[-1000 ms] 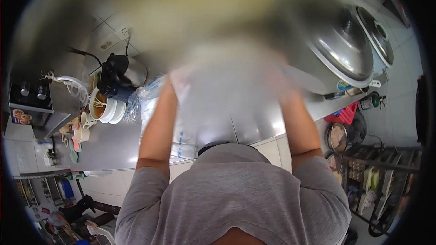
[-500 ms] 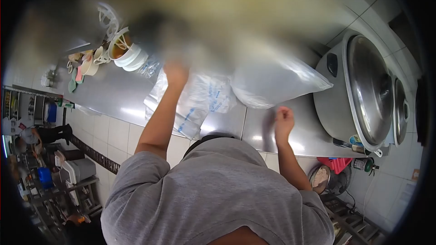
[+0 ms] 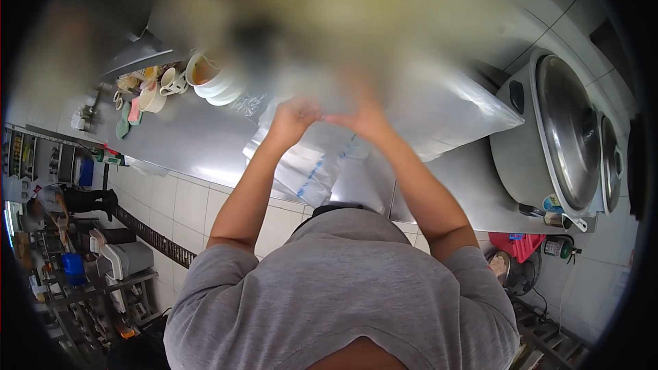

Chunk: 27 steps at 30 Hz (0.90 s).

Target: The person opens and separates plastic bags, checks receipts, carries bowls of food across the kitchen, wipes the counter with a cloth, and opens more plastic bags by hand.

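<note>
While our left hand (image 3: pixel 296 116) curls and right hand (image 3: pixel 362 120) spreads, hold unclear, handling the plastic bags (image 3: pixel 310 170) seemingly needs gentle pinching next.

Plastic bag (image 3: pixel 459 109) at two o'clock looks glossy; metal pot (image 3: pixel 519 154) at three, smooth; cloth shirt (image 3: pixel 343 288) at six, matt.
</note>
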Motion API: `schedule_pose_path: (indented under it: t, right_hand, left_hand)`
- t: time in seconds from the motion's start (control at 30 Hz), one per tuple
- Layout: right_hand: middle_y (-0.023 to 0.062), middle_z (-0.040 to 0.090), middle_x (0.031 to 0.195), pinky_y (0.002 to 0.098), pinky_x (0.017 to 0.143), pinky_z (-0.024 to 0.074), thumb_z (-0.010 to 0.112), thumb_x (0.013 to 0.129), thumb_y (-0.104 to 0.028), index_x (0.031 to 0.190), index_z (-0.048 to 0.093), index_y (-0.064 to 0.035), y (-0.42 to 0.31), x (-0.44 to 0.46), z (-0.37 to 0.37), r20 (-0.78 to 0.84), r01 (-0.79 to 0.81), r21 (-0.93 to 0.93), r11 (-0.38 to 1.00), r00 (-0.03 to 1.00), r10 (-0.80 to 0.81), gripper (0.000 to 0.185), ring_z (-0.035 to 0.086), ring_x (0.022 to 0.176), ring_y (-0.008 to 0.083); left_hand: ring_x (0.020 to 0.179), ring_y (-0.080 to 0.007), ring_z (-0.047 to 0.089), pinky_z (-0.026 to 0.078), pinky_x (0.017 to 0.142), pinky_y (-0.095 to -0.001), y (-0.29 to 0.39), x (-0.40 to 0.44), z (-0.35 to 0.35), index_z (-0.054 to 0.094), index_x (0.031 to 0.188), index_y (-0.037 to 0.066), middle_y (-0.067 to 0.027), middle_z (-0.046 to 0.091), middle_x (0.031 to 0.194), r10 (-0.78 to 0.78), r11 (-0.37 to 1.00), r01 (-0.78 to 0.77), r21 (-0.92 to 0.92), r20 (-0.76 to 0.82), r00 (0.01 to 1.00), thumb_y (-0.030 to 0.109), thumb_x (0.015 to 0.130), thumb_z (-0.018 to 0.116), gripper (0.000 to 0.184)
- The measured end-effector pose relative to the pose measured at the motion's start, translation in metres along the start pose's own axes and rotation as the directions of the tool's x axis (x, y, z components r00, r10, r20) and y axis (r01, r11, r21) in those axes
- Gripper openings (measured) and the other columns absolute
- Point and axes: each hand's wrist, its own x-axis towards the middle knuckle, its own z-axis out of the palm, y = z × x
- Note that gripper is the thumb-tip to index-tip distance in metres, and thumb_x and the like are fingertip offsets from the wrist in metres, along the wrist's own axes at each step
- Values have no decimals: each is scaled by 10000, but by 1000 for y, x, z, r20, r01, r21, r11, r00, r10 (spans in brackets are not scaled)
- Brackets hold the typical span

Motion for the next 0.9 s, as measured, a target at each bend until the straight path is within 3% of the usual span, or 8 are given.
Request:
schedule_pose_path:
  t: [0.1, 0.2, 0.33, 0.4, 0.6, 0.73, 0.83, 0.9]
  right_hand:
    - [129, 595, 1070, 331, 864, 439, 797, 683, -176, 1174, 540, -40, -10, 29, -30, 648, -577, 397, 714, 727, 228, 570, 570, 977, 222]
    - [59, 600, 925, 268, 795, 446, 795, 682, -138, 999, 593, -17, -28, 35, -41, 679, -693, 413, 591, 667, 306, 395, 563, 874, 147]
    - [30, 580, 779, 238, 683, 441, 792, 682, -126, 830, 595, -6, -66, 28, -69, 496, -635, 507, 583, 768, 405, 273, 549, 742, 112]
    - [22, 568, 704, 254, 618, 429, 763, 711, -96, 795, 598, -9, -69, 22, -80, 444, -668, 99, 738, 693, 568, 205, 530, 672, 108]
    - [28, 591, 665, 267, 583, 426, 694, 791, -92, 787, 615, 9, -92, -2, -109, 370, -579, 40, 815, 766, 526, 128, 514, 617, 120]
    - [52, 613, 674, 269, 603, 444, 655, 821, -76, 816, 640, -2, -96, -17, -137, 190, -545, 160, 823, 835, 516, 76, 531, 607, 127]
    - [92, 658, 808, 292, 712, 474, 645, 810, -56, 936, 657, -30, -106, -21, -172, 108, -614, 22, 789, 786, 609, 129, 601, 758, 170]
    - [104, 657, 1017, 330, 839, 462, 655, 792, -76, 1038, 648, -60, -113, -30, -186, -25, -279, -198, 940, 960, 280, 246, 594, 977, 213]
  left_hand:
    - [1009, -142, 569, 463, 852, -259, 45, -22, -20, 623, 1033, 20, -59, 624, 1055, -9, 995, 18, -101, 83, 997, -99, 782, 612, 277]
    - [1186, -166, 482, 405, 964, -289, 58, -30, -37, 582, 1228, 56, -79, 534, 1243, 84, 993, -69, -94, 166, 983, -155, 775, 557, 500]
    - [1281, -178, 389, 347, 1019, -308, 63, -36, -40, 561, 1246, 52, -73, 443, 1357, 214, 938, -184, -293, 73, 974, -163, 752, 557, 539]
    - [1298, -174, 366, 343, 1018, -310, 75, -38, -37, 550, 1260, 54, -70, 415, 1388, 205, 913, -176, -369, 41, 978, -160, 746, 562, 557]
    - [1069, -143, 558, 406, 930, -289, 80, -18, -12, 494, 1298, 18, -102, 626, 1131, 30, 949, 55, -311, 263, 964, -68, 786, 632, 538]
    - [874, -139, 626, 457, 828, -264, 96, -9, 8, 444, 1333, 5, -102, 676, 983, 158, 878, -118, -464, 48, 986, 15, 813, 661, 564]
    - [859, -143, 633, 477, 781, -256, 124, -10, 16, 454, 1323, 0, -109, 677, 979, 247, 828, -177, -532, 63, 967, 26, 816, 663, 549]
    - [868, -148, 639, 493, 769, -258, 149, -15, 24, 505, 1273, -15, -115, 672, 1014, 178, 860, -96, -501, 119, 977, 3, 803, 670, 498]
